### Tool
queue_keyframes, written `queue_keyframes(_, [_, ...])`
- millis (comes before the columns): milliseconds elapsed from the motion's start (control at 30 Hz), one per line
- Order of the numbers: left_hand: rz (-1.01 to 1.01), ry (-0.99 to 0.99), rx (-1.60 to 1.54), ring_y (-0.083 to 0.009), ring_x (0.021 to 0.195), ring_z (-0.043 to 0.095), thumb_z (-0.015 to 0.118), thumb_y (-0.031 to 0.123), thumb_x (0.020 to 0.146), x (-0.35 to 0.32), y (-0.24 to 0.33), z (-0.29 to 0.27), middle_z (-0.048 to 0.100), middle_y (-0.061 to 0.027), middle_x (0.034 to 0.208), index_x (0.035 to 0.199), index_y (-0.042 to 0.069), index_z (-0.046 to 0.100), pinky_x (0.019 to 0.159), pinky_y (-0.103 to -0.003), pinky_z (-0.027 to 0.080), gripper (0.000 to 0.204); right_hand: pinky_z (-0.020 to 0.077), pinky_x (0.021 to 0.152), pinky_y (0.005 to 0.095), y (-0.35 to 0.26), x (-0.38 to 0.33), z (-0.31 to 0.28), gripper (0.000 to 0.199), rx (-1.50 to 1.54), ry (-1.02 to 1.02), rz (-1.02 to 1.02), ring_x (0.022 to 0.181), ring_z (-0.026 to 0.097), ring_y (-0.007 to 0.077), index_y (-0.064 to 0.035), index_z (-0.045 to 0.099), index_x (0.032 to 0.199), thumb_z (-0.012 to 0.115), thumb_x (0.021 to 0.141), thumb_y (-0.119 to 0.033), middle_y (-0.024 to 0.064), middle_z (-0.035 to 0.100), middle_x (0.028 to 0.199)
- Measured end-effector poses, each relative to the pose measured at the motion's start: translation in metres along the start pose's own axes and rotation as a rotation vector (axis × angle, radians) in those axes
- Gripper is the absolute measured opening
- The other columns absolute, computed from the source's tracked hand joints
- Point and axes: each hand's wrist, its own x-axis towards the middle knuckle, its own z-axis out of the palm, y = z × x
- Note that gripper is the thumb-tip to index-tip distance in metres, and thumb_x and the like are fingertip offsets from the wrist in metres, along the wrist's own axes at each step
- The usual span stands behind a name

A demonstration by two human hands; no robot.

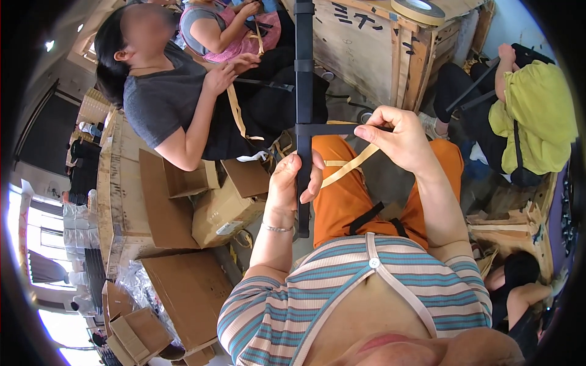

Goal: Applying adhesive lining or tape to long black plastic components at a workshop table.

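A long, narrow black bar point(304, 91) stretches away from me, with several black bands wrapped across it. My left hand point(290, 180) is closed around the near part of this bar, fingers on its right side and thumb on the left. A black strip point(332, 129) runs sideways from the bar to my right hand point(397, 137), which pinches its end between thumb and fingers and looks to be pulling it taut. From beside that hand a yellowish thin strip point(351, 166), like backing paper, curves down over my orange trousers point(348, 207).
Open cardboard boxes point(229, 204) stand at the left, with clear plastic point(143, 293) in one. A person in grey point(165, 100) sits close at far left; another in yellow-green point(537, 116) bends at the right. A tape roll point(418, 9) lies on a wooden crate point(360, 55) ahead.
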Motion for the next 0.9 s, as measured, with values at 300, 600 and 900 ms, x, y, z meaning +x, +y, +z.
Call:
queue_keyframes(300, [-0.142,-0.080,-0.191,-0.0086,0.032,0.035,0.043,0.042,0.090,0.005,0.001,0.011,0.046,-0.0073,0.050,0.091,-0.006,0.050,0.029,-0.021,0.026,0.049,0.0438,0.065,0.0209,0.027,0.015,0.012,0.008,0.046,-0.138,-0.072,0.071,0.055,0.0078,0.0001,0.058,0.084,0.061,0.083,-0.007,0.0006,0.055,0.075])
queue_keyframes(600, [-0.099,0.087,0.058,-0.0078,0.032,0.032,0.045,0.043,0.089,0.001,0.001,0.014,0.045,-0.0067,0.050,0.092,-0.006,0.049,0.029,-0.020,0.024,0.049,0.0421,0.058,0.0265,-0.015,0.017,0.024,0.018,0.046,-0.290,-0.108,0.063,0.055,0.0140,0.0027,0.058,0.092,0.055,0.084,-0.013,0.0108,0.059,0.069])
queue_keyframes(900, [-0.117,-0.001,-0.089,-0.0067,0.032,0.029,0.041,0.043,0.091,0.003,-0.005,0.017,0.040,-0.0033,0.049,0.091,-0.005,0.048,0.029,-0.021,0.021,0.048,0.0382,0.050,0.0267,-0.006,0.013,0.039,0.015,0.050,-0.117,-0.140,0.053,0.049,0.0125,0.0025,0.060,0.081,0.054,0.079,-0.012,0.0105,0.055,0.061])
